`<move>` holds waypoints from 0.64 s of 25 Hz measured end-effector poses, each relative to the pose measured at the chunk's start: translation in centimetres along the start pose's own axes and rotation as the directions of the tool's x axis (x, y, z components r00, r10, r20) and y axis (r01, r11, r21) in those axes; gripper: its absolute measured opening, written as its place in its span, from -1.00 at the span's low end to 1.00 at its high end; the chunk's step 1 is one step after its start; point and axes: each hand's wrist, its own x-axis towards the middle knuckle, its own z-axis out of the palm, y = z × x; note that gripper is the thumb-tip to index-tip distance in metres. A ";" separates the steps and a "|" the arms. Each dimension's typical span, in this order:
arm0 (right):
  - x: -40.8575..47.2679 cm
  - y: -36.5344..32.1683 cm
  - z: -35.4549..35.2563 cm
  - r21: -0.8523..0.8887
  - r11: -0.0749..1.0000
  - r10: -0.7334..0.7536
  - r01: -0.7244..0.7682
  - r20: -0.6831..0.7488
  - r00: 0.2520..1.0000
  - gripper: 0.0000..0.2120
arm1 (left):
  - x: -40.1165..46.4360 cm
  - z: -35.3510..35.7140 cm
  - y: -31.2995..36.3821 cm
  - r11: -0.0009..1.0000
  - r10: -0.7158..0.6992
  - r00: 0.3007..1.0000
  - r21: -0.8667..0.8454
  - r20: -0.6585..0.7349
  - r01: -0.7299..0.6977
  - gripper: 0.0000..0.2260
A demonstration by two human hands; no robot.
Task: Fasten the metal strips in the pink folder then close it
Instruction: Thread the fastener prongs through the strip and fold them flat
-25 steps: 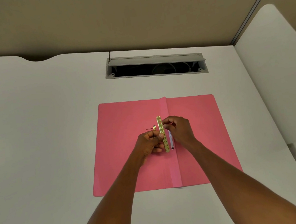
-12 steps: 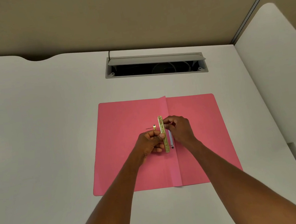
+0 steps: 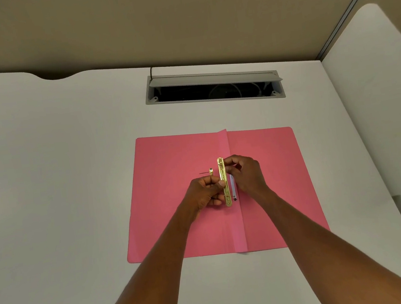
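Nothing has shifted — both hands stay on the gold strip (image 3: 224, 182) beside the folder (image 3: 176, 206) spine: left hand (image 3: 206, 193) pinching its middle, right hand (image 3: 244, 173) closed on its top.

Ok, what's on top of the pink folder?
On the open folder: a gold strip held by both hands, and a small gold piece. Anything beneath the hands is hidden.
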 end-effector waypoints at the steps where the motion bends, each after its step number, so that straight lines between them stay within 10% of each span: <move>1: -0.2 0.0 -0.1 0.004 1.000 0.002 -0.001 -0.016 1.000 -0.78 | 0.0 0.0 0.0 1.000 -0.003 1.000 0.007 0.000 0.003 -0.94; 16: -3.8 0.0 -0.7 0.058 0.950 0.309 -0.307 -0.034 0.950 -0.87 | 0.2 1.8 0.5 0.991 -0.034 0.991 0.125 -0.130 0.050 -0.83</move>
